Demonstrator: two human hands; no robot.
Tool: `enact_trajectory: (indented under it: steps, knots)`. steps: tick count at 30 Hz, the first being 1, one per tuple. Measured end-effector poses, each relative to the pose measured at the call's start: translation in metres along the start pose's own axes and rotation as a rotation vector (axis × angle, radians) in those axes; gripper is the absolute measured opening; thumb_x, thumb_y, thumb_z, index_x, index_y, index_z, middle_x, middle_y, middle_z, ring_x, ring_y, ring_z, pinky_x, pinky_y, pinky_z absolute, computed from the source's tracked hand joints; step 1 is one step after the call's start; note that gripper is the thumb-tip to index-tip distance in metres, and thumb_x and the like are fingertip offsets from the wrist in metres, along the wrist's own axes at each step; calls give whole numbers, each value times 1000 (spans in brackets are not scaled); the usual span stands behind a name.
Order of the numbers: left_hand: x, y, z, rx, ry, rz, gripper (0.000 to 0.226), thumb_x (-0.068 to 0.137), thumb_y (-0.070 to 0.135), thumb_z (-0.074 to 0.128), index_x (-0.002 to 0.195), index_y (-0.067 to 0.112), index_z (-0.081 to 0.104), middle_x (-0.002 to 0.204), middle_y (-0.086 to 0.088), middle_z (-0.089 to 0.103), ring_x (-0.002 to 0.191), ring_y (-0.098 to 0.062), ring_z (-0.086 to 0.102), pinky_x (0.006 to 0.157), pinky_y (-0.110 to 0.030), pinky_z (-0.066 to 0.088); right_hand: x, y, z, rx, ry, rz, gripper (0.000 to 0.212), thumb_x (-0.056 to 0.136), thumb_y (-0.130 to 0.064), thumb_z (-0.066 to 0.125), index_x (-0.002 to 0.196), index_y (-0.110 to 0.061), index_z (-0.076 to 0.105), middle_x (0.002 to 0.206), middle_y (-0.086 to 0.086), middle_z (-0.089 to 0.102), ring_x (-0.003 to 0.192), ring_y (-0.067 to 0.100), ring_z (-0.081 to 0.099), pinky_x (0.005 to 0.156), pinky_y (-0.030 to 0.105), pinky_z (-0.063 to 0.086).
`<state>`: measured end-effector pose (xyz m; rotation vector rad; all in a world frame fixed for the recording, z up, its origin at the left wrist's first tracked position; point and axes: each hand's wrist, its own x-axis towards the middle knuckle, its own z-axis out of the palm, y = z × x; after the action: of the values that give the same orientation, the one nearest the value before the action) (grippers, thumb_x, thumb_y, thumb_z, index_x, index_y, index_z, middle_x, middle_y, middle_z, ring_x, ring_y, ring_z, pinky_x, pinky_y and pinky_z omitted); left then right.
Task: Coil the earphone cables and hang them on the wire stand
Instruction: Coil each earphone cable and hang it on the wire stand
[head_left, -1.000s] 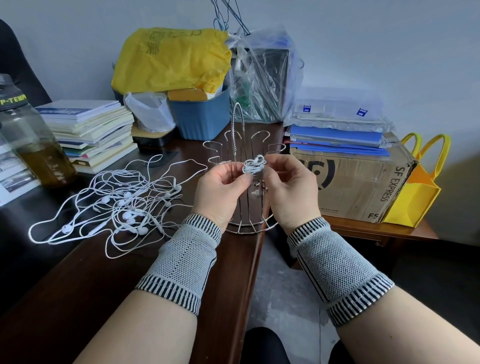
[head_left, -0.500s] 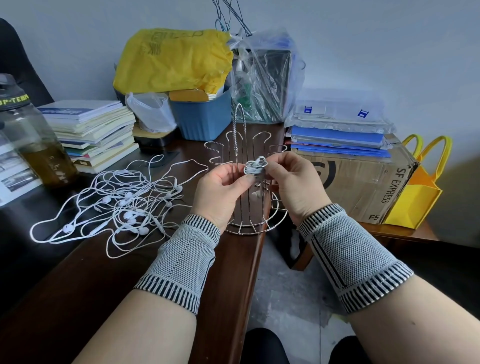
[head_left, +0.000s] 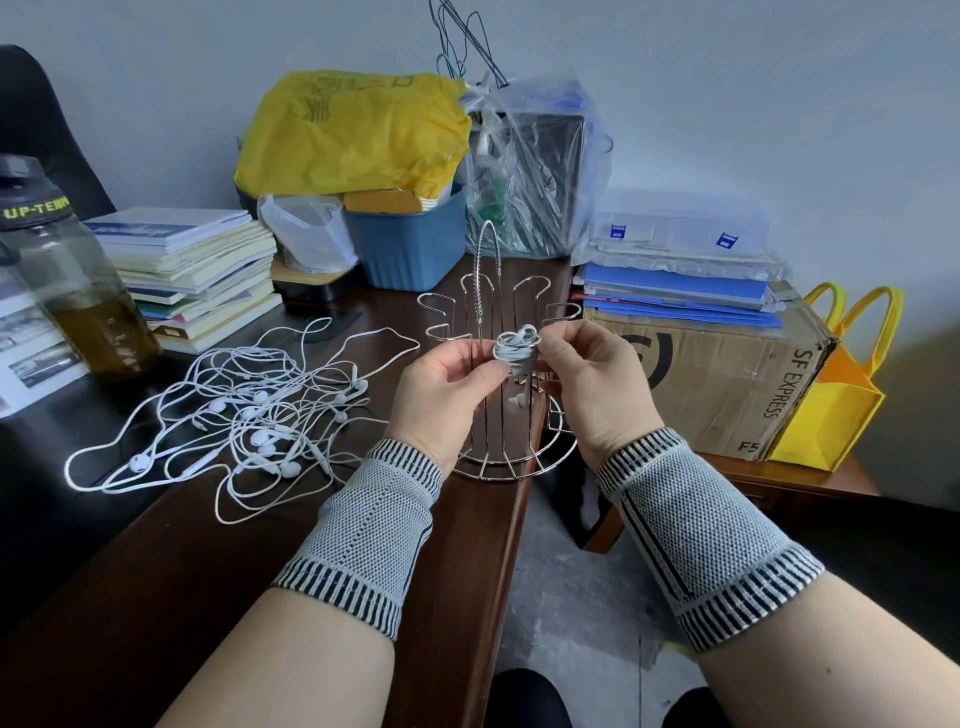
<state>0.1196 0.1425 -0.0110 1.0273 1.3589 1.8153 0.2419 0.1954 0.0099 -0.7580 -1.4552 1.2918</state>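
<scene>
While both hands' fingers (head_left: 485, 370) pinch a coiled earphone (head_left: 515, 349), loose earphones (head_left: 244, 415) sprawl on the dark desk (head_left: 171, 551) (cluttered).

Tangled earphones (head_left: 244, 415) clutter desk left of wire stand (head_left: 498, 374); cardboard box (head_left: 727, 374) blocks right.

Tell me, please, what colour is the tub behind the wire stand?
Blue, seen in the head view: the tub sits behind the stand.
</scene>
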Motion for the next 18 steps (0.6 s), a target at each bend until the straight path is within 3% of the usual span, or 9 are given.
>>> enact_trajectory:
  steps: [1, 4, 5, 9, 15, 18]
  knots:
    - [0, 0, 0, 1, 3, 4, 14, 67, 19, 74, 81, 20, 76, 98, -12, 74, 97, -27, 69, 97, -55, 50, 0, 0, 0, -59, 6, -41, 12, 88, -21, 62, 78, -16, 62, 75, 8, 62, 66, 23, 56, 70, 52, 56]
    - [1, -1, -1, -5, 11, 11, 13, 69, 17, 74, 81, 20, 76, 96, -12, 74, 94, -25, 69, 99, -52, 50, -2, -3, 0, -177, 31, -162, 16, 92, -13, 61, 77, -20, 60, 73, -2, 63, 61, 3, 55, 62, 20, 53]
    - [1, -1, -1, -7, 14, 12, 12, 69, 16, 75, 81, 20, 76, 95, -12, 74, 94, -25, 69, 99, -53, 50, -2, -3, 0, -156, 42, -162, 17, 91, -10, 62, 77, -20, 62, 73, -4, 63, 62, 3, 56, 64, 20, 52]
    - [1, 0, 0, 4, 32, -3, 16, 65, 20, 75, 81, 18, 75, 97, -13, 74, 93, -26, 69, 95, -58, 50, -1, 0, -3, 35, 81, -87, 18, 86, -2, 65, 81, -19, 66, 79, 2, 68, 74, 17, 63, 78, 38, 54]
    - [1, 2, 1, 9, 35, -10, 15, 66, 19, 75, 80, 19, 75, 96, -13, 74, 95, -27, 69, 97, -55, 51, -3, -1, -2, 75, 77, -22, 13, 82, -2, 70, 82, -16, 69, 82, 7, 70, 76, 21, 64, 84, 53, 55]
    - [1, 2, 1, 13, 29, -20, 12, 78, 7, 75, 87, 14, 73, 98, -13, 74, 94, -25, 68, 96, -53, 52, 1, 0, -1, 45, 52, 29, 5, 78, -10, 73, 78, -15, 71, 79, 8, 71, 73, 21, 64, 82, 58, 54]
